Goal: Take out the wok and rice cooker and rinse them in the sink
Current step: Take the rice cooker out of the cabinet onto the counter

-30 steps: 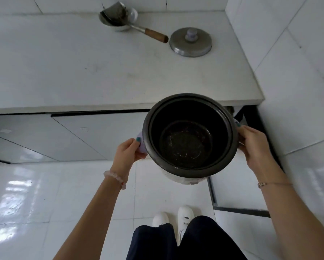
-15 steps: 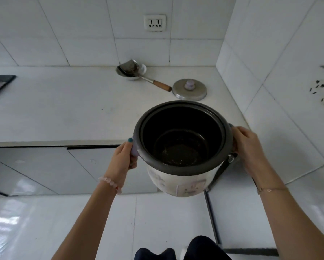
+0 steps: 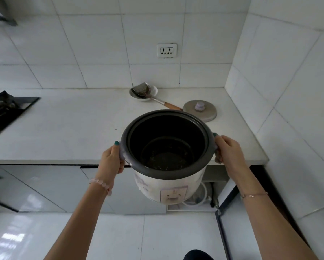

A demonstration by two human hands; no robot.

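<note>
I hold a lidless rice cooker (image 3: 163, 186) in the air, at the front edge of the white counter (image 3: 73, 128). It has a white body, a dark grey rim and a dark inside. My left hand (image 3: 111, 159) grips its left side handle. My right hand (image 3: 227, 152) grips the right one. The cooker's round metal lid (image 3: 199, 110) lies on the counter behind it. No wok and no sink are in view.
A small bowl (image 3: 143, 92) holds a metal spatula with a wooden handle (image 3: 171, 106) at the back of the counter. A black gas stove (image 3: 5, 109) sits at the left. An open cabinet door (image 3: 230, 196) stands low at the right, with white cable inside. Tiled walls close the corner.
Both hands have lifted the rice cooker from knee height up to counter level. My view has tilted up from the floor to the wall and socket.
</note>
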